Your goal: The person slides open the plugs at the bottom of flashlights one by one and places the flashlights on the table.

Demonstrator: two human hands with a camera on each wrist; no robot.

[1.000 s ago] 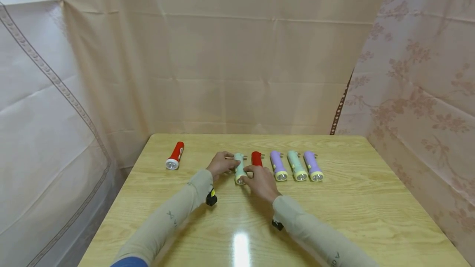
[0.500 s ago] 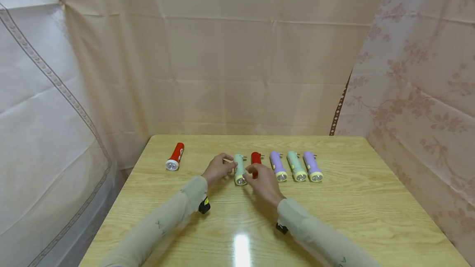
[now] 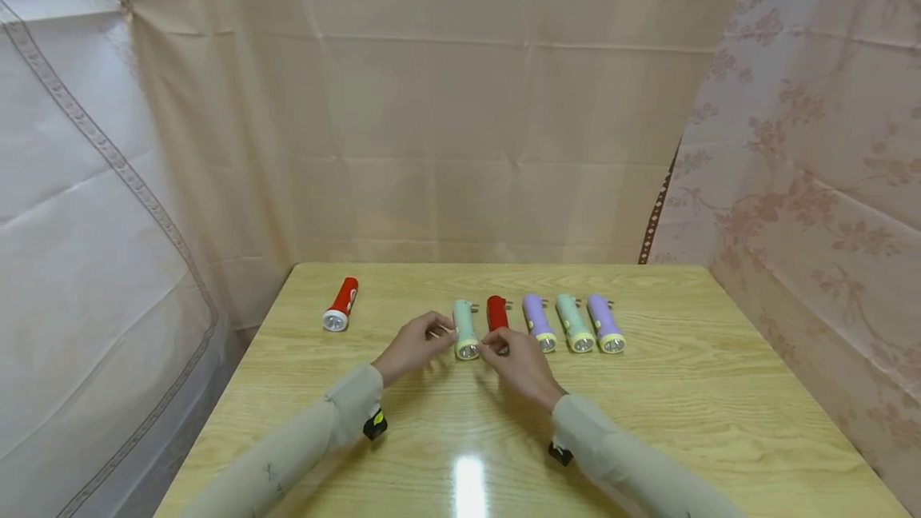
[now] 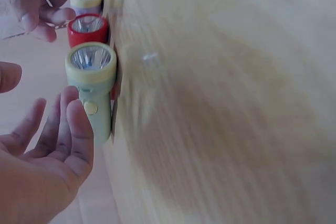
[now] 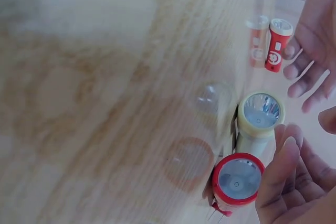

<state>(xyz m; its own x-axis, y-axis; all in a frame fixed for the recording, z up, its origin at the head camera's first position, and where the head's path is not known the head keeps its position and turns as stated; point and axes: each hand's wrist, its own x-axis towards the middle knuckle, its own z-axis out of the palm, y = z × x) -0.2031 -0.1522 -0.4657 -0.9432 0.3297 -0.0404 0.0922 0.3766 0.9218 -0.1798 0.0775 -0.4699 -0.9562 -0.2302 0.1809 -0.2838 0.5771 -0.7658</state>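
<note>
A mint-green flashlight with a pale yellow head lies on the table, lens toward the person. Just left of it is the left hand, fingers relaxed and holding nothing; the left wrist view shows its fingertips beside the green body. On the other side, the right hand hovers with loosely bent fingers close to the lens end, partly covering a red flashlight. Seen from the right wrist, the red-rimmed lens is beside the right hand's fingers, with nothing between them.
Further right in the row are a purple flashlight, a second mint-green flashlight and another purple flashlight. A red flashlight with a white head lies apart at the left. Curtains surround the wooden table.
The left hand has drawn off the mint-green flashlight, back and to the left. The right hand has shifted slightly toward the person and away from the lens end. The flashlights stay in place.
</note>
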